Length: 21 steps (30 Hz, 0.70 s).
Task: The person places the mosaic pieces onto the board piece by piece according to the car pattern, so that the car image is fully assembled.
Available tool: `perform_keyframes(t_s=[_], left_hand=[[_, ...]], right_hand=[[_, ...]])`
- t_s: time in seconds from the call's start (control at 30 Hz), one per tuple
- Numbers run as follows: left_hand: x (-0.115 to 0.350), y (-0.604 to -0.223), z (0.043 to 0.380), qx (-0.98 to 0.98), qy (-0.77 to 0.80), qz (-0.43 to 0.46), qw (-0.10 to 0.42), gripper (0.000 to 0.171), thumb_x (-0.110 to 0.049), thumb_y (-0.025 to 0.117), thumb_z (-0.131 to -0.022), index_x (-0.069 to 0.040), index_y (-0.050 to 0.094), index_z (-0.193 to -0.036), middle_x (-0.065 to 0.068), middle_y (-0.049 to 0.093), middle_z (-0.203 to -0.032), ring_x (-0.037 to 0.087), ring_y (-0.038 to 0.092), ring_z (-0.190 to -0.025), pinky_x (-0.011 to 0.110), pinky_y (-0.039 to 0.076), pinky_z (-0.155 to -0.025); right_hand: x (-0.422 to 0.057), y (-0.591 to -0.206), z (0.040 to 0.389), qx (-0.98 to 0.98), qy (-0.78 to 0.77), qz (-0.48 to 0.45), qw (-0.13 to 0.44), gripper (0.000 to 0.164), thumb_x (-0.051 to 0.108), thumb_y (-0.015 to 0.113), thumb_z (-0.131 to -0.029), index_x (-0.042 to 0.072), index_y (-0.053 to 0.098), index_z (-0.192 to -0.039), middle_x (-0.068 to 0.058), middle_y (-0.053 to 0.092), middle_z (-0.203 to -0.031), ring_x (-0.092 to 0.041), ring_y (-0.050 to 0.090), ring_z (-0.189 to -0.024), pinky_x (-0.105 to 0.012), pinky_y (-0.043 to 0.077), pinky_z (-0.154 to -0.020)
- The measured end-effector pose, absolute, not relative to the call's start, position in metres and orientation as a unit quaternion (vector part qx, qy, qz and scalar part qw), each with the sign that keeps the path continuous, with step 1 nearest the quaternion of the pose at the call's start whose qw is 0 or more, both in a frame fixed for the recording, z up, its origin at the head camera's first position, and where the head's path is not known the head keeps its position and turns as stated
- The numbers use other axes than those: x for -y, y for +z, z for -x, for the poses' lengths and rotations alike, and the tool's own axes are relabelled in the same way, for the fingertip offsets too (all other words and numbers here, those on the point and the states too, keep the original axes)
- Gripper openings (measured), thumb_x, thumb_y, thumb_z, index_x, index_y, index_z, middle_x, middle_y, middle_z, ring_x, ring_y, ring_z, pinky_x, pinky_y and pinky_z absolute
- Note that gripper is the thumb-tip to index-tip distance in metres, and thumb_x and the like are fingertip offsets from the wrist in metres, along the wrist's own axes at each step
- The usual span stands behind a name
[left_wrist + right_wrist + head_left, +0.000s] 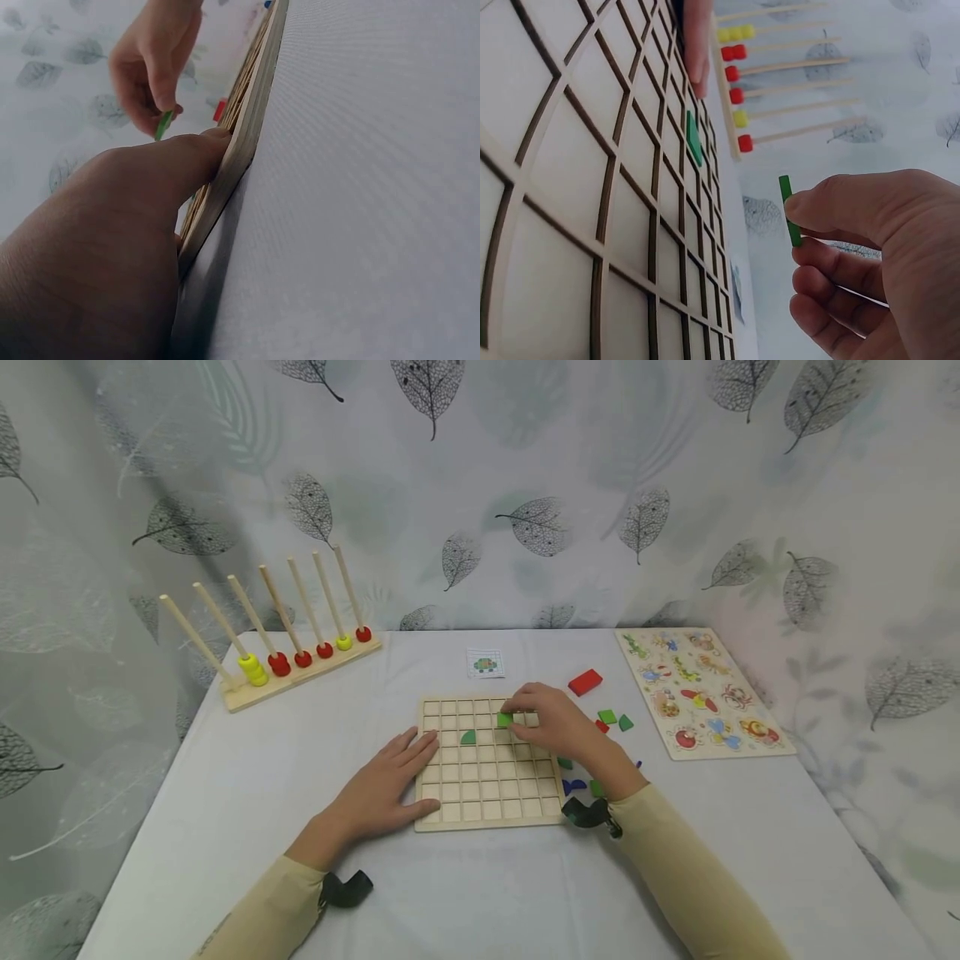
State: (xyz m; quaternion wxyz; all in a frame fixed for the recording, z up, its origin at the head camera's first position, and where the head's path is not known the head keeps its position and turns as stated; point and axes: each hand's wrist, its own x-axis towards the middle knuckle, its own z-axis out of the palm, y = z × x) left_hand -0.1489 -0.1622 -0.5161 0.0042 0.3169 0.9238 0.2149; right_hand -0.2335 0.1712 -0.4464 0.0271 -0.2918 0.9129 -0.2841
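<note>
My right hand pinches a small green square tile between thumb and fingers, above the upper right part of a wooden grid board. In the right wrist view the tile is edge-on and clear of the board. A green quarter-circle piece lies in one of the board's cells. My left hand rests at the board's left side with fingers extended, fingertips on its frame. The left wrist view shows the thumb lying on the board's edge.
Loose green, red and blue pieces lie right of the board, near a red block. A small pattern card lies behind it. A peg stand with coloured beads is at back left, an insect picture board at right.
</note>
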Motion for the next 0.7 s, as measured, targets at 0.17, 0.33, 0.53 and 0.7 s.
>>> perform_keyframes(t_s=[0.17,0.33,0.53,0.7], left_hand=[[0.162,-0.516,0.148,-0.925,0.211,-0.317,0.004,0.095,-0.063,0.065,-0.1,-0.008,0.033,-0.171,0.003,0.029,-0.177,0.032,0.017,-0.165,0.051,0.023,-0.131],[0.162,-0.517,0.149,-0.925,0.213,-0.316,0.004,0.095,-0.063,0.065,-0.1,-0.009,0.033,-0.171,0.002,0.029,-0.177,0.031,0.017,-0.165,0.051,0.023,-0.131],[0.163,-0.517,0.149,-0.924,0.213,-0.318,0.002,0.095,-0.064,0.065,-0.1,-0.009,0.033,-0.171,0.002,0.029,-0.177,0.031,0.018,-0.165,0.052,0.024,-0.13],[0.163,-0.518,0.15,-0.926,0.209,-0.314,0.008,0.095,-0.065,0.064,-0.1,-0.01,0.033,-0.172,0.0,0.027,-0.178,0.029,0.016,-0.165,0.05,0.022,-0.131]], right_hand=[[-0.165,-0.448,0.235,-0.908,-0.286,0.305,0.031,0.024,0.015,0.083,-0.098,0.011,0.082,-0.121,0.002,0.072,-0.115,-0.023,0.066,-0.108,-0.041,0.059,-0.094],[-0.158,-0.454,0.237,-0.906,-0.284,0.311,0.037,0.026,0.013,0.084,-0.097,0.009,0.082,-0.123,-0.001,0.073,-0.115,-0.023,0.067,-0.106,-0.04,0.059,-0.091],[-0.151,-0.463,0.237,-0.911,-0.274,0.304,0.051,0.025,0.014,0.084,-0.097,0.01,0.083,-0.122,0.001,0.074,-0.114,-0.018,0.067,-0.106,-0.038,0.058,-0.091],[-0.146,-0.466,0.236,-0.906,-0.277,0.317,0.051,0.021,0.012,0.081,-0.098,0.009,0.083,-0.119,-0.001,0.074,-0.113,-0.018,0.067,-0.103,-0.037,0.059,-0.089]])
